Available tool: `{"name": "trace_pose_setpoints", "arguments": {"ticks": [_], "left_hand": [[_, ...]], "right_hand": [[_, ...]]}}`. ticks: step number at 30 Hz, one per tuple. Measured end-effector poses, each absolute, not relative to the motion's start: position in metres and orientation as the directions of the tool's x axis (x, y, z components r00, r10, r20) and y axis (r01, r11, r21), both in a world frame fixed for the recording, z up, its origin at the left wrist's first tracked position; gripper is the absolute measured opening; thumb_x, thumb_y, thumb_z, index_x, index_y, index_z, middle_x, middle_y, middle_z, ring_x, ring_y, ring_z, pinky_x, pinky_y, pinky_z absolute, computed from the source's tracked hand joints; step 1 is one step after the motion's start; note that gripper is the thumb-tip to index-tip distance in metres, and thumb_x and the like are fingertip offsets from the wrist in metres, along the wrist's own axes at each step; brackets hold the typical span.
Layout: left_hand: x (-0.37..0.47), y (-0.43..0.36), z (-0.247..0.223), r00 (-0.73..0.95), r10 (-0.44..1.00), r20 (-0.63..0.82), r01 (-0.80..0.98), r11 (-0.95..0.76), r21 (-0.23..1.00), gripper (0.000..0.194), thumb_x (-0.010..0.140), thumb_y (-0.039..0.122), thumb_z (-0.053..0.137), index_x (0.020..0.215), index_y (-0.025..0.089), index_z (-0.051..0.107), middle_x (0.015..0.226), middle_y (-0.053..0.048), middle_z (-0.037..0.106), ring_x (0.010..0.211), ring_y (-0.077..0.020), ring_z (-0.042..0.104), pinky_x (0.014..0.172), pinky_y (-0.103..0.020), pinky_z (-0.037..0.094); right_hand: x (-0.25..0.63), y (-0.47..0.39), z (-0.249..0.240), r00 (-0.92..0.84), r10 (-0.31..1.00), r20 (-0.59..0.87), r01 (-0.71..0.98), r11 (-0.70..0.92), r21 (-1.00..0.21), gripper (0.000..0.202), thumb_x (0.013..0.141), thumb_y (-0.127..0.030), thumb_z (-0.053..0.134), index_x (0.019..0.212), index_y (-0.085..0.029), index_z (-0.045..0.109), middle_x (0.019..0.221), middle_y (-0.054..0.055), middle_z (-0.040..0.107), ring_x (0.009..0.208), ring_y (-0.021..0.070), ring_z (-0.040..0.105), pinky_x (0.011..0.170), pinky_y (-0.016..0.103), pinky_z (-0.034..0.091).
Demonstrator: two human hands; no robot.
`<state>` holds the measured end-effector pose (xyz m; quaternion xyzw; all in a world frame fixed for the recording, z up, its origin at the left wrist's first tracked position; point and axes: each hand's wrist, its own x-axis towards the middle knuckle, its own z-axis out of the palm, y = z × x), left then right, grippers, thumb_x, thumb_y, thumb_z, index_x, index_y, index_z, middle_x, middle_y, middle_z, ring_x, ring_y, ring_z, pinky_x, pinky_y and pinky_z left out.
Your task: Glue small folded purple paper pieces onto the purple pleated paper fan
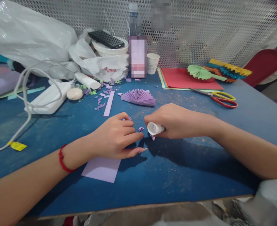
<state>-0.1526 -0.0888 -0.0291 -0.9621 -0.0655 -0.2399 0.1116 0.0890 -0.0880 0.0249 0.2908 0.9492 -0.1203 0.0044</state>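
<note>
My right hand (pixel 176 121) is wrapped around a white glue stick (pixel 154 128), with its round end facing me. A small purple paper scrap (pixel 152 137) shows just below that end. My left hand (pixel 118 135) hovers or rests low over the table with its fingers apart, and I see nothing held in it. Another purple scrap (pixel 141 129) lies between the two hands. Under my left wrist, a light purple paper square (pixel 102 171) is partly covered. Beyond the hands sits a pleated purple paper fan (pixel 138 97), with a purple strip (pixel 109 103) to its left.
Scissors (pixel 219 96) lie at right beside stacked coloured paper (pixel 180 78) bearing a green folded fan (pixel 199 72). A paper cup (pixel 153 62), a propped phone (pixel 138 56) and a bottle (pixel 134 23) stand behind. At left are a white power bank (pixel 50 99) and its cable (pixel 26 122).
</note>
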Motion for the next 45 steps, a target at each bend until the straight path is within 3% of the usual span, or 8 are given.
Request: {"name": "trace_pose_setpoints", "arguments": {"ticks": [14, 24, 28, 31, 33, 37, 40, 45], "left_hand": [[-0.154, -0.089, -0.026, 0.876, 0.088, 0.474, 0.195, -0.964, -0.183, 0.036, 0.099, 0.039, 0.055, 0.072, 0.019, 0.066, 0.053, 0.001, 0.056, 0.053, -0.0152, 0.052, 0.065, -0.034, 0.043], [-0.152, -0.088, -0.026, 0.848, 0.133, 0.513, 0.255, -0.951, -0.175, 0.023, 0.097, 0.031, 0.060, 0.080, 0.018, 0.068, 0.055, 0.003, 0.055, 0.057, -0.0146, 0.053, 0.066, -0.034, 0.042], [-0.151, -0.088, -0.029, 0.826, 0.203, 0.525, 0.328, -0.932, -0.156, 0.014, 0.097, 0.027, 0.060, 0.102, 0.019, 0.071, 0.073, -0.001, 0.067, 0.069, -0.0173, 0.059, 0.071, -0.035, 0.042], [-0.150, -0.088, -0.033, 0.820, 0.326, 0.471, 0.385, -0.922, -0.032, 0.028, 0.097, 0.024, 0.059, 0.124, 0.021, 0.066, 0.107, -0.007, 0.072, 0.091, -0.0210, 0.064, 0.080, -0.037, 0.044], [-0.150, -0.087, -0.033, 0.824, 0.384, 0.416, 0.385, -0.919, 0.087, 0.027, 0.096, 0.022, 0.059, 0.123, 0.021, 0.066, 0.118, -0.007, 0.071, 0.102, -0.0213, 0.065, 0.089, -0.037, 0.044], [-0.155, -0.086, -0.026, 0.844, 0.417, 0.338, 0.344, -0.904, 0.255, 0.009, 0.090, 0.021, 0.060, 0.085, 0.019, 0.067, 0.089, -0.002, 0.070, 0.082, -0.0162, 0.063, 0.084, -0.035, 0.043], [-0.159, -0.086, -0.019, 0.868, 0.375, 0.326, 0.296, -0.917, 0.266, 0.023, 0.084, 0.022, 0.058, 0.062, 0.019, 0.053, 0.061, 0.002, 0.054, 0.058, -0.0122, 0.049, 0.071, -0.033, 0.041], [-0.161, -0.081, -0.015, 0.782, 0.419, 0.462, 0.387, -0.907, 0.167, 0.025, 0.091, 0.021, 0.056, 0.067, 0.019, 0.054, 0.062, 0.002, 0.054, 0.057, -0.0119, 0.048, 0.062, -0.030, 0.038]], "right_hand": [[0.091, -0.088, 0.028, -0.830, 0.556, -0.038, 0.550, 0.806, -0.221, 0.016, 0.088, -0.019, 0.067, 0.080, -0.019, 0.053, 0.068, -0.004, 0.052, 0.060, 0.0102, 0.039, 0.059, 0.028, 0.018], [0.098, -0.088, 0.041, -0.810, 0.584, 0.061, 0.560, 0.800, -0.215, 0.016, 0.086, -0.016, 0.067, 0.078, -0.019, 0.053, 0.067, -0.004, 0.055, 0.060, 0.0099, 0.038, 0.059, 0.028, 0.019], [0.102, -0.087, 0.049, -0.775, 0.624, 0.102, 0.603, 0.778, -0.177, 0.015, 0.085, -0.016, 0.066, 0.077, -0.019, 0.053, 0.065, -0.003, 0.054, 0.060, 0.0108, 0.037, 0.061, 0.029, 0.019], [0.104, -0.086, 0.057, -0.733, 0.672, 0.106, 0.655, 0.739, -0.157, 0.016, 0.085, -0.019, 0.066, 0.076, -0.019, 0.053, 0.064, -0.003, 0.053, 0.060, 0.0113, 0.037, 0.061, 0.029, 0.019], [0.106, -0.086, 0.063, -0.706, 0.701, 0.103, 0.686, 0.713, -0.148, 0.018, 0.086, -0.022, 0.067, 0.076, -0.020, 0.053, 0.064, -0.003, 0.052, 0.059, 0.0116, 0.037, 0.062, 0.029, 0.020], [0.110, -0.086, 0.071, -0.669, 0.736, 0.105, 0.721, 0.676, -0.151, 0.017, 0.087, -0.028, 0.068, 0.077, -0.021, 0.056, 0.067, -0.001, 0.057, 0.061, 0.0139, 0.041, 0.062, 0.030, 0.021], [0.114, -0.085, 0.075, -0.644, 0.756, 0.119, 0.741, 0.655, -0.151, 0.015, 0.086, -0.030, 0.069, 0.079, -0.021, 0.059, 0.070, 0.000, 0.061, 0.063, 0.0149, 0.046, 0.062, 0.030, 0.021], [0.123, -0.077, 0.075, -0.571, 0.783, 0.246, 0.784, 0.609, -0.119, 0.017, 0.083, -0.027, 0.070, 0.076, -0.020, 0.056, 0.066, -0.001, 0.059, 0.059, 0.0132, 0.043, 0.060, 0.029, 0.021]]}}
